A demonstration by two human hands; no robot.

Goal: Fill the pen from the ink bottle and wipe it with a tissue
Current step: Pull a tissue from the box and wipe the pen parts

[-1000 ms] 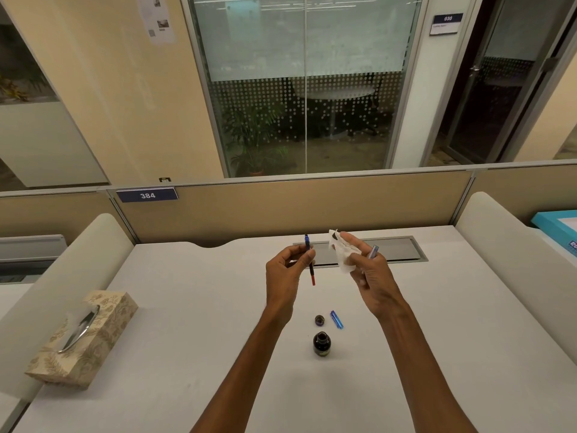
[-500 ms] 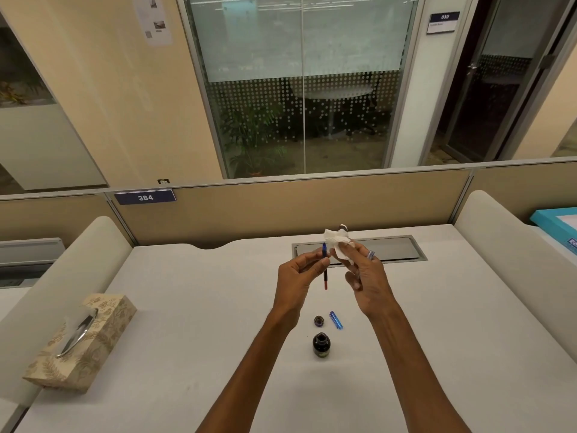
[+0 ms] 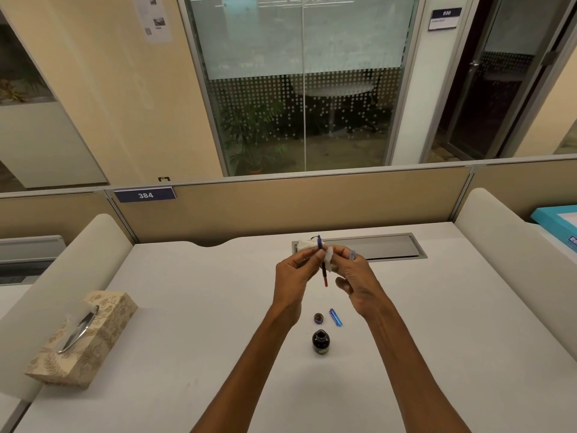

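My left hand (image 3: 295,271) pinches the pen (image 3: 322,264) upright above the desk, its dark nib end up and its red converter end hanging down. My right hand (image 3: 354,278) holds a crumpled white tissue (image 3: 307,245) against the pen's upper part, and a bluish pen part (image 3: 352,254) sticks out between its fingers. Below the hands on the white desk (image 3: 203,307) stands the open dark ink bottle (image 3: 320,341). Its cap (image 3: 318,318) lies just behind it, with a blue pen barrel (image 3: 335,317) to the cap's right.
A patterned tissue box (image 3: 82,337) sits at the desk's left edge. A grey cable tray lid (image 3: 387,246) is set into the desk behind the hands. Tan partitions (image 3: 281,207) wall the back; cushioned dividers flank both sides. A teal box (image 3: 559,221) lies far right.
The two hands have come together: the right hand brought the tissue leftwards onto the pen's upper end, while the left hand shifted the pen slightly right.
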